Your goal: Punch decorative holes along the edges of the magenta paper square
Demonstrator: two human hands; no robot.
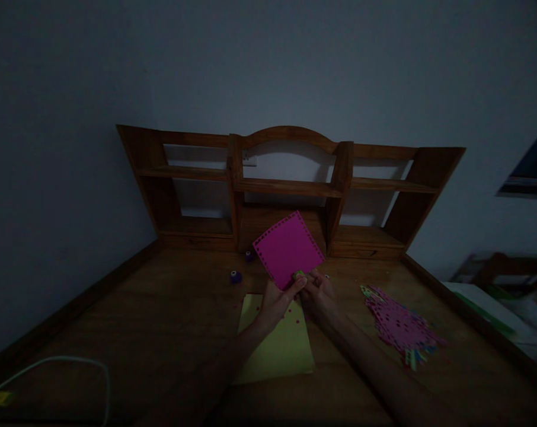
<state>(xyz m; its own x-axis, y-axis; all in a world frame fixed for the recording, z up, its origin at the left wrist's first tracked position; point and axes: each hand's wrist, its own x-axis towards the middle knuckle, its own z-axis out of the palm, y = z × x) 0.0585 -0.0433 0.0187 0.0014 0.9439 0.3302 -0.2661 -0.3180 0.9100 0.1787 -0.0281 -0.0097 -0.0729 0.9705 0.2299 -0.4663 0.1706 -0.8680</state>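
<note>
A square pink sheet of paper [290, 249] is held up tilted, its edges lined with punched holes. A small green craft punch [299, 274] sits at the sheet's lower edge. My left hand [275, 302] is closed, with its thumb on the punch. Beside it, my right hand [320, 292] is closed at the sheet's lower right edge; its fingertips are partly hidden. Under my hands lies a yellow sheet of paper [277, 350] with several small pink punched-out bits on it.
Two purple craft punches [235, 277] stand left of the sheet. On the right lies a pile of punched pink paper [402, 323] with green and blue pieces. A wooden shelf [290, 188] stands at the back. A white cable [73, 358] curves at the lower left.
</note>
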